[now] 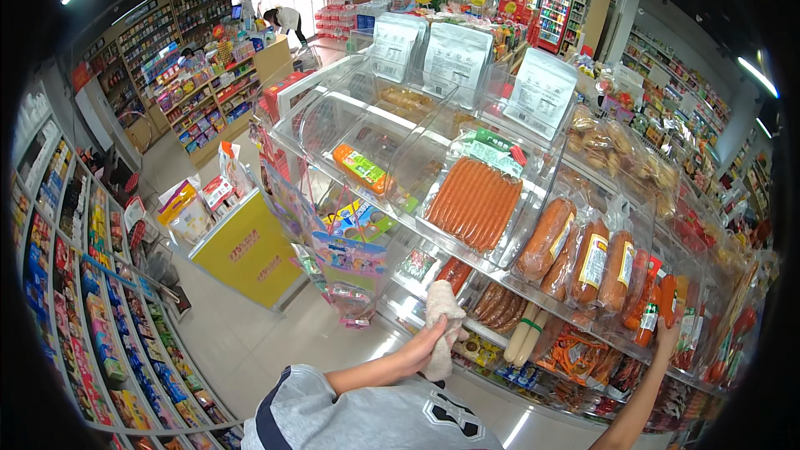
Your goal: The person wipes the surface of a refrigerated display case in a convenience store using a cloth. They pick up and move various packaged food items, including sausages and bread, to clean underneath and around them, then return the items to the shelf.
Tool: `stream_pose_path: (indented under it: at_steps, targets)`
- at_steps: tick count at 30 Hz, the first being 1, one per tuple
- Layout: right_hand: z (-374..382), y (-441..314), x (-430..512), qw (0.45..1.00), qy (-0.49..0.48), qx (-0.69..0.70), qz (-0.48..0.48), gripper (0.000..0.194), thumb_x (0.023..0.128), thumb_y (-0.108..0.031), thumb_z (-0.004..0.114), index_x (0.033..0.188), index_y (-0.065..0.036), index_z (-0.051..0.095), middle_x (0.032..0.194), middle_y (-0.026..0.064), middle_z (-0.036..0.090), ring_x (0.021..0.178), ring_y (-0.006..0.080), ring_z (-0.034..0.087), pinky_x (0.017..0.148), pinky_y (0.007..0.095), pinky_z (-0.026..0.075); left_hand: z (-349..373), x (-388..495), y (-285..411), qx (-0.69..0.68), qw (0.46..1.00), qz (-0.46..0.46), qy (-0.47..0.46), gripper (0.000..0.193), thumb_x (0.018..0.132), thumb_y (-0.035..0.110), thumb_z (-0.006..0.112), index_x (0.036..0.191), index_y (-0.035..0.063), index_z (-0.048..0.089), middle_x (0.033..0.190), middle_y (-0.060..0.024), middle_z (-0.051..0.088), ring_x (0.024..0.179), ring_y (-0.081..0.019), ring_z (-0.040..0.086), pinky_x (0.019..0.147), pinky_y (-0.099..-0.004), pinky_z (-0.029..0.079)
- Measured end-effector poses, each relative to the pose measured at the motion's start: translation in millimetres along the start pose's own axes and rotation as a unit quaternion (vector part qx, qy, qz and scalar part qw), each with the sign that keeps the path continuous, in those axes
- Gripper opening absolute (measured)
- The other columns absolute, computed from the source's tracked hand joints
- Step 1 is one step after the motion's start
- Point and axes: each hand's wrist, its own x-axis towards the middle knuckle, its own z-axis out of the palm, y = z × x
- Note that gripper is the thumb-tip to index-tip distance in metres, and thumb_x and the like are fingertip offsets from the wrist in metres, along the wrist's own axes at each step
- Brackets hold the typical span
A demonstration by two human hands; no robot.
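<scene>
My left hand (pixel 431 344) grips a bunched white cloth (pixel 445 319) in front of the display shelf's lower tier. Over at the right end of the upper tier, my right hand (pixel 667 334) is closed around the lower end of an orange-red packaged sausage (pixel 669 295); its fingers are partly hidden. Beside that hand lies another wrapped sausage (pixel 648 319) with a green-and-white label. Thick sausages in clear wrap (pixel 590 262) fill the bin to the left. A flat pack of thin red sausages (pixel 475 203) occupies the middle clear bin, and an orange packet (pixel 361 169) sits farther left.
Clear plastic dividers (pixel 400 162) part the bins. Silvery pouches (pixel 459 56) stand on top. Pale sausages (pixel 524 337) jut from the lower tier. A yellow promotional stand (pixel 250 262) and hanging toy packs (pixel 350 262) are at the left. A person (pixel 287 19) bends near the far counter.
</scene>
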Motion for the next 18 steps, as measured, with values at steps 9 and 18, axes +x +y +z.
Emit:
stream_pose_path:
  at_steps: [9,18]
  targets:
    - [26,8,17,0.978,0.167,0.117,-0.048,0.064,0.075,-0.041,0.074,0.111,0.008,0.054,0.102,0.0236,0.062,0.093,0.0299,0.062,0.08,0.0405,0.048,11,1,11,0.049,0.997,-0.015,-0.049,0.059,0.098,0.05,0.032,0.137,0.0055,0.036,0.131,-0.0079,0.046,0.12,-0.0184,0.043,0.101,-0.0361,0.035]
    - [-24,-116,-98,0.804,0.31,0.507,-0.01,0.048,0.084,-0.027,0.07,0.108,0.004,0.043,0.102,0.0172,0.056,0.082,0.0196,0.06,0.067,0.0281,0.054,77,-32,65,0.27,0.961,-0.054,-0.015,0.063,0.097,0.054,0.031,0.134,0.0034,0.039,0.121,-0.0055,0.049,0.111,-0.0136,0.044,0.095,-0.0289,0.038]
